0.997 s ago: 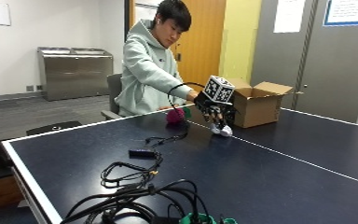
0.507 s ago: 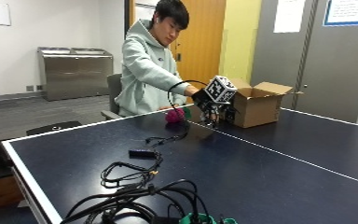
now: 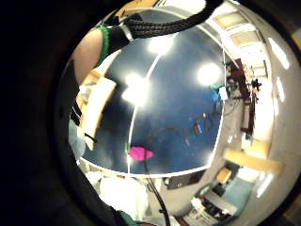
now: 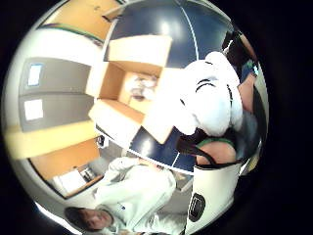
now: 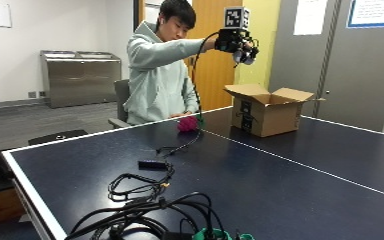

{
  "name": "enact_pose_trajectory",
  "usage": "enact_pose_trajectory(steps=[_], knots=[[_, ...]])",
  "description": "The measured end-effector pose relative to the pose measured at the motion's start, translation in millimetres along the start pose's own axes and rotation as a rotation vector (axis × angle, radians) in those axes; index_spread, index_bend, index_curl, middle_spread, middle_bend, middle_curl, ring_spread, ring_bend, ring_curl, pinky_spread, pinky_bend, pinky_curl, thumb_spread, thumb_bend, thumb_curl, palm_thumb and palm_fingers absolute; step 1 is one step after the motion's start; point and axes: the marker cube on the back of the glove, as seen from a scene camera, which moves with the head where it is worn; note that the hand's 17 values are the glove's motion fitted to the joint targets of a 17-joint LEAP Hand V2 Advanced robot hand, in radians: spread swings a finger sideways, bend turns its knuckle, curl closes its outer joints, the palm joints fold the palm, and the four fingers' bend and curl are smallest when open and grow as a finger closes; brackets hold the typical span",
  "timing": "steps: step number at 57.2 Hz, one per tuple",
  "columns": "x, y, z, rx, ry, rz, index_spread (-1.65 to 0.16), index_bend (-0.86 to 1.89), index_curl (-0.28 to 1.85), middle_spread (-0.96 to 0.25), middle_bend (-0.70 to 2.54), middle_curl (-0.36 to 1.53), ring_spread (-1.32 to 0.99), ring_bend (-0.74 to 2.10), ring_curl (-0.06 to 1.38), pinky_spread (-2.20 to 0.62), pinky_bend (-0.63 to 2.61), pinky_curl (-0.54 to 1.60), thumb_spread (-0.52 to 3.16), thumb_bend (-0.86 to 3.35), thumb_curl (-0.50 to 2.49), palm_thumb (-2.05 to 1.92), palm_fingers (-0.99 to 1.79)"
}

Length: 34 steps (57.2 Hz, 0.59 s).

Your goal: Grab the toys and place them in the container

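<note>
I hold my hand (image 5: 237, 41) at upper centre, fingers clasped on a white toy (image 4: 210, 100), above the box (image 5: 266, 114) to drop it in.

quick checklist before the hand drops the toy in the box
1. Toy in hand: ok. The gloved right hand holds a white toy, its fingers curled round it.
2. Box open: ok. The cardboard box has its flaps spread.
3. Hand over the box: ok. In the outside view the hand is raised high above the opening, and the thumb side palm view looks down into it.
4. Room in the box: ok. One pale thing lies on the bottom; bare cardboard around it.
5. Toys left: not ok. A pink toy sits on the table.
6. Cable clear of the box: cannot tell.
</note>
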Motion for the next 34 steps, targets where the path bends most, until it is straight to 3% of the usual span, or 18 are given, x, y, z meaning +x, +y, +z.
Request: enact_pose_trajectory(steps=[2,3,7,11,16,20,24,28,31,34], knots=[[-23,-3,-7,0.054,-0.056,-0.132,-0.16,1.21,0.81,-0.27,0.72,0.51,-0.17,0.25,0.13,-0.01,0.48,0.29,1.05,0.11,0.72,0.55,0.29],[-29,-7,-9,0.077,-0.049,-0.114,-0.16,1.20,0.81,-0.27,0.71,0.51,-0.17,0.27,0.14,-0.01,0.48,0.30,1.04,0.10,0.72,0.54,0.30],[-13,-35,-5,0.123,0.125,0.265,-0.16,1.18,0.81,-0.27,0.70,0.52,-0.19,0.33,0.15,-0.01,0.48,0.30,1.03,0.09,0.75,0.54,0.32],[64,-49,0,0.132,0.279,0.400,-0.16,1.15,0.81,-0.28,0.70,0.53,-0.21,0.37,0.17,-0.01,0.50,0.31,1.03,0.08,0.76,0.54,0.33],[-16,-66,14,0.107,0.174,0.220,-0.17,1.12,0.82,-0.27,0.68,0.54,-0.22,0.40,0.19,-0.02,0.51,0.32,1.03,0.06,0.78,0.52,0.31],[-13,-71,29,-0.020,0.185,0.088,-0.17,0.92,0.78,-0.23,0.59,0.52,-0.20,0.44,0.21,-0.01,0.64,0.36,1.11,0.03,0.74,0.46,0.16],[-24,-83,33,-0.058,-0.036,0.272,-0.15,0.61,0.72,-0.16,0.35,0.46,-0.15,0.49,0.24,0.01,0.88,0.43,1.19,-0.05,0.66,0.32,-0.14],[-30,-75,42,-0.051,0.059,0.101,-0.14,0.30,0.60,-0.09,0.21,0.41,-0.10,0.48,0.23,0.02,0.99,0.44,1.21,-0.06,0.59,0.21,-0.24],[-60,-76,44,-0.036,0.060,0.223,-0.15,0.18,0.54,-0.06,0.15,0.38,-0.08,0.45,0.22,0.03,0.99,0.44,1.22,-0.05,0.55,0.15,-0.23],[-63,-67,39,-0.022,0.046,0.150,-0.17,0.13,0.48,-0.04,0.12,0.36,-0.06,0.41,0.22,0.03,0.99,0.44,1.23,-0.05,0.51,0.11,-0.22]])
